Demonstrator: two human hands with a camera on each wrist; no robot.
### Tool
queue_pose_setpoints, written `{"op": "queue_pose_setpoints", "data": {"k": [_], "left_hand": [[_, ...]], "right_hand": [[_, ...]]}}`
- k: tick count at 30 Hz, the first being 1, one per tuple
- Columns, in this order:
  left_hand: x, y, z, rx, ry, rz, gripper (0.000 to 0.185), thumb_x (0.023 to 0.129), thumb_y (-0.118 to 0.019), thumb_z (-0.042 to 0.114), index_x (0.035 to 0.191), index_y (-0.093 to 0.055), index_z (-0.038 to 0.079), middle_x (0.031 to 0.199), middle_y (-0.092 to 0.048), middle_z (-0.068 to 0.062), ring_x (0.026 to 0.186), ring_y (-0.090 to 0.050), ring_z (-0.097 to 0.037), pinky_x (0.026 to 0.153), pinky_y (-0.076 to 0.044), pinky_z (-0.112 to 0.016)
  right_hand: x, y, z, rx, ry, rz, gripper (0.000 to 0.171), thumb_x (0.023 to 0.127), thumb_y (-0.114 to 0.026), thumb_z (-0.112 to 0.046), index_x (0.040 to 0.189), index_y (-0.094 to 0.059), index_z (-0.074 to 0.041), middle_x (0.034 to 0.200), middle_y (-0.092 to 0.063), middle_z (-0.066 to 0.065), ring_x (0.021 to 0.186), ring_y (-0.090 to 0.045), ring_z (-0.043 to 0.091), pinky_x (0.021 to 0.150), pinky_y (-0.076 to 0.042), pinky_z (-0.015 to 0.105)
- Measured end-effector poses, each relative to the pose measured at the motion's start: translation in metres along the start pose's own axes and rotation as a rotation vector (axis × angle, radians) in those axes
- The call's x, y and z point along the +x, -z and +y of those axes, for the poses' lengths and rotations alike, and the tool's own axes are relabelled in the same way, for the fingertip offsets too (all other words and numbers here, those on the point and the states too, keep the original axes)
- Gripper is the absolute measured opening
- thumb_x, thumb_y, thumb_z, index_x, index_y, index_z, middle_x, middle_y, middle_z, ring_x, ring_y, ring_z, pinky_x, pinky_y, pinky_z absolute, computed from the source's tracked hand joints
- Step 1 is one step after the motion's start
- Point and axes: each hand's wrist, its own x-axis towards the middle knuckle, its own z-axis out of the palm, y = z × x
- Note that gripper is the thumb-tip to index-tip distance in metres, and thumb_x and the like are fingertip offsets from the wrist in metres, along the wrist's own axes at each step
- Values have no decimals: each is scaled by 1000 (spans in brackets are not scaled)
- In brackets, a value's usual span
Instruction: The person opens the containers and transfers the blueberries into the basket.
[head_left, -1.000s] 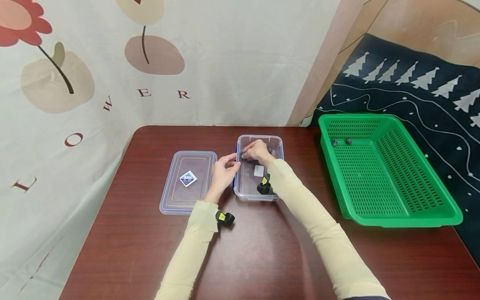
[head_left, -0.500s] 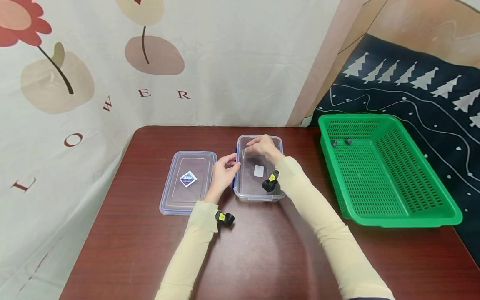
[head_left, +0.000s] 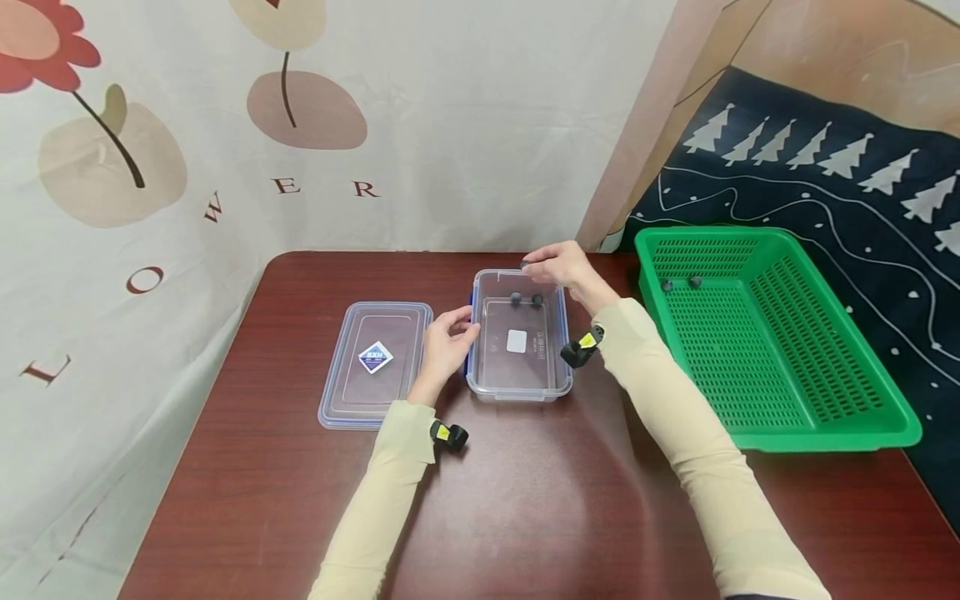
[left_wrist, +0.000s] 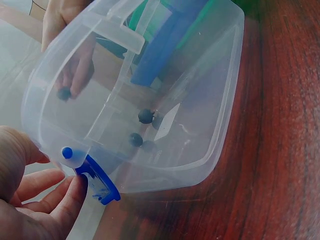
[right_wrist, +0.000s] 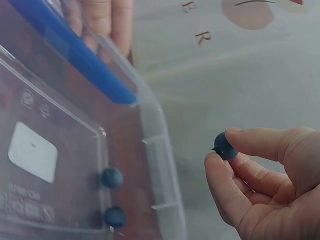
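Observation:
My right hand [head_left: 564,268] pinches a dark blueberry [right_wrist: 226,146] between thumb and fingertips, above the far right rim of a clear plastic food container [head_left: 495,379]. Inside, two more blueberries [head_left: 515,297] lie near the far end, by a white square label [head_left: 516,341]. At the container's left side, my left hand [head_left: 447,346] grips the edge by a blue latch [left_wrist: 100,180], thumb and fingers at the wall. The right wrist view shows the held berry's small crown facing left.
A clear lid [head_left: 360,396] with a blue-and-white sticker lies left of the container. To the right stands a green slotted basket [head_left: 825,437] with two blueberries [head_left: 695,282] at its far left. A patterned cloth hangs behind the table [head_left: 510,508].
My right hand has come up out of the container, moving right and away, with a blueberry between its fingers. Two berries in the container now show plainly. The left hand has stayed put.

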Motion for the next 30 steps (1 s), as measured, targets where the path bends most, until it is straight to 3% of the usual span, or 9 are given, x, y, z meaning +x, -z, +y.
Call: {"op": "queue_pose_setpoints", "data": {"k": [4,12,19,24,27,30], "left_hand": [[0,0,1,15,-5,2,32,82,-65,-3,113,-61,-12,103,-60,-26,90,-64,-36,80,-57,-34],[1,0,-1,13,19,-4,32,83,-64,-2,114,-61,-11,105,-60,-25,92,-63,-35,81,-57,-33],[1,-1,-3,10,24,-4,33,83,-65,-2,114,-61,-10,106,-61,-25,92,-64,-34,81,-57,-33],[1,-1,-3,6,25,-5,33,83,-64,-2,114,-61,-10,107,-61,-25,92,-64,-34,82,-57,-34],[1,-1,-3,13,28,-2,33,83,-64,-2,114,-61,-10,107,-61,-24,93,-64,-34,82,-57,-33],[1,-1,-3,18,29,0,33,83,-65,-1,115,-61,-9,107,-61,-24,93,-64,-34,82,-57,-32]], "right_hand": [[-7,16,-3,-50,5,13,34,87,-66,-12,118,-62,1,120,-60,19,108,-60,31,104,-42,41],[-16,46,0,-35,18,62,36,90,-62,-12,123,-58,3,122,-56,20,107,-61,30,98,-47,36],[-26,73,6,22,60,87,39,89,-63,-8,124,-55,7,114,-59,19,76,-65,4,94,-49,34],[-35,93,12,12,80,101,40,90,-62,-10,124,-54,8,100,-62,6,75,-64,1,91,-51,28],[-39,104,16,28,78,117,41,89,-64,-12,124,-54,7,91,-62,-3,75,-64,0,95,-48,32],[-44,115,19,45,45,135,45,87,-66,-15,126,-54,4,84,-63,-10,75,-64,-2,107,-35,47]]}}
